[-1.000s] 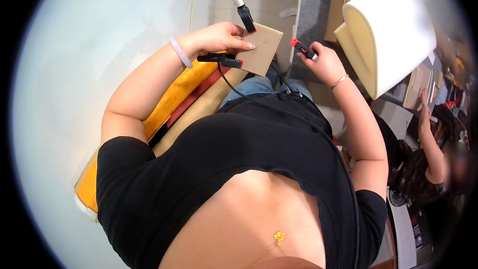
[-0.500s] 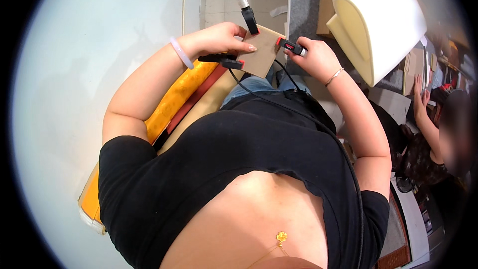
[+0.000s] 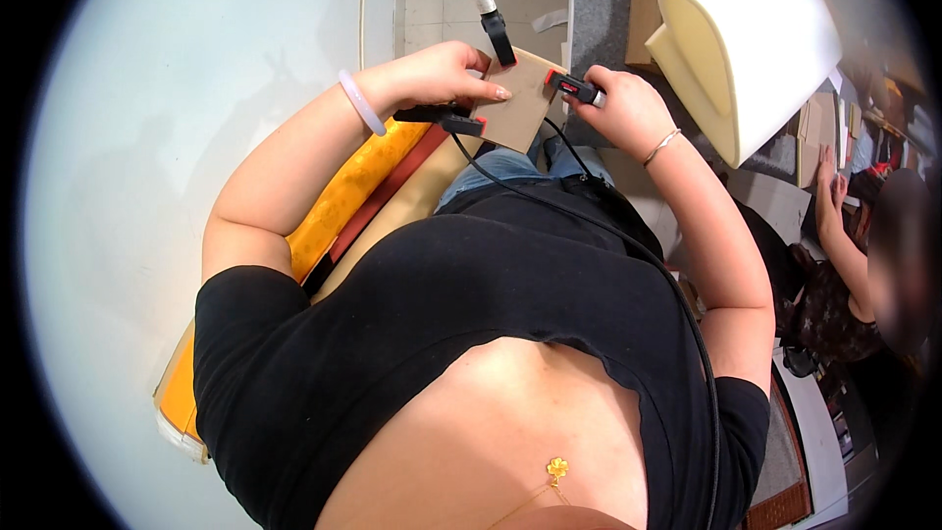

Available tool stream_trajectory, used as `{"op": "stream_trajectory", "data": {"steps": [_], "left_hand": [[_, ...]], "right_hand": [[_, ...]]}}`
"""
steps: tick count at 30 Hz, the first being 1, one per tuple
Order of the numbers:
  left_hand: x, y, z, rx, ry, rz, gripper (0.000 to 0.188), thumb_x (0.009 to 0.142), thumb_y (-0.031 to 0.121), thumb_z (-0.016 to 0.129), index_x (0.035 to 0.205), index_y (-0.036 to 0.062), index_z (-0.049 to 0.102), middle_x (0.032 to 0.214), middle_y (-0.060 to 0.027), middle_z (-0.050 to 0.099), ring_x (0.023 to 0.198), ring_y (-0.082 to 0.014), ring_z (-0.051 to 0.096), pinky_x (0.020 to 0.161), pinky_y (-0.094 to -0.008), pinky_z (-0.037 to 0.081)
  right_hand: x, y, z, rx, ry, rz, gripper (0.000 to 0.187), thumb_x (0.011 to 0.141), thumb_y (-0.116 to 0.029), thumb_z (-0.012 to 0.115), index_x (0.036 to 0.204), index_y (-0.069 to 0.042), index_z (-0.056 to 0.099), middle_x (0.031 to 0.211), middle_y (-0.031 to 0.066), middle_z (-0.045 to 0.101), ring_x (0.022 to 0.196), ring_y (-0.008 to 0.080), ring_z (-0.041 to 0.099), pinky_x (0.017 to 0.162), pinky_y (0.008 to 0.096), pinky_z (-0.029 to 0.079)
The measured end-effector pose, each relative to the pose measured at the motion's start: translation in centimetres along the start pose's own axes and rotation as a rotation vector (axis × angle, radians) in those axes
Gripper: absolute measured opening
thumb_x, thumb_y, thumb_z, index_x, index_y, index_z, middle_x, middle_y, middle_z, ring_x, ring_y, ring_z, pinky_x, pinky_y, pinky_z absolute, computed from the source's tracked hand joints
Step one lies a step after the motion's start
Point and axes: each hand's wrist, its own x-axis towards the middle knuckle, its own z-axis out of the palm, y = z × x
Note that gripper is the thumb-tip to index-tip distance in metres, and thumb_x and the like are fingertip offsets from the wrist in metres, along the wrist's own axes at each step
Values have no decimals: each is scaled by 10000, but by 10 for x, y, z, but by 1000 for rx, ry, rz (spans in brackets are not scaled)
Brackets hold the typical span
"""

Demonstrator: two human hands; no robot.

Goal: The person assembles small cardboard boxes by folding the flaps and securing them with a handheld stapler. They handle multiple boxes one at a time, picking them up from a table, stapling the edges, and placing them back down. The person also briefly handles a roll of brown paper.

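Between my two hands is a flat tan square panel (image 3: pixel 522 103) with several black clamps with red pads around its edges. My left hand (image 3: pixel 442 76) grips the panel's left edge, thumb lying on its top face and the other fingers hidden behind. A clamp (image 3: pixel 497 34) with a white-wrapped handle bites the far edge, and another black clamp (image 3: pixel 461 124) sits at the near left edge, below my left hand. My right hand (image 3: pixel 623 110) is closed around the handle of a third clamp (image 3: pixel 574 87), whose red jaw meets the panel's right edge.
A yellow-orange padded roll (image 3: pixel 363 172) lies along the wall (image 3: pixel 147 186) on my left. A large cream foam piece (image 3: pixel 751 49) stands to the right. A black cable (image 3: pixel 549 202) crosses my lap. Another person's arm (image 3: pixel 839 226) shows at far right.
The panel with its clamps and both hands have shifted very slightly up and to the right. My grips look the same.
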Motion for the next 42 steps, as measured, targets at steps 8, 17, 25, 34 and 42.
{"op": "stream_trajectory", "data": {"steps": [8,17,25,34,42], "left_hand": [[0,-7,1,-5,48,4,407,891,301,768,1080,-49,678,810,11,612,710,-68,546,646,-224,466],[6,-28,-7,-209,41,2,385,906,293,752,1110,-22,667,863,2,629,743,-65,560,658,-220,464],[3,-32,-15,-613,75,44,382,968,239,674,1211,-43,589,1064,-80,673,914,-125,675,832,-268,575],[-9,-11,-11,-795,-46,144,401,979,201,655,1290,-30,552,1182,-111,664,1027,-165,682,914,-300,573],[9,-28,-16,-839,193,131,302,999,198,610,1241,32,543,1097,-111,664,819,-209,712,670,-306,615]], "right_hand": [[1,1,1,53,14,9,386,832,-372,751,998,-34,669,981,171,705,937,337,674,843,422,544],[-4,26,5,686,117,49,830,874,-423,752,1480,17,393,1392,228,533,1213,297,595,980,381,505],[-8,8,30,1401,-32,460,488,1019,-411,555,1319,-27,586,1314,117,633,1201,207,596,989,350,477],[14,-22,44,1557,-145,180,329,1006,-249,592,1267,-49,598,1007,8,681,833,78,649,721,256,534],[-21,28,54,1597,90,304,354,986,-246,617,1274,-44,579,1097,82,680,955,185,674,744,354,569]]}}
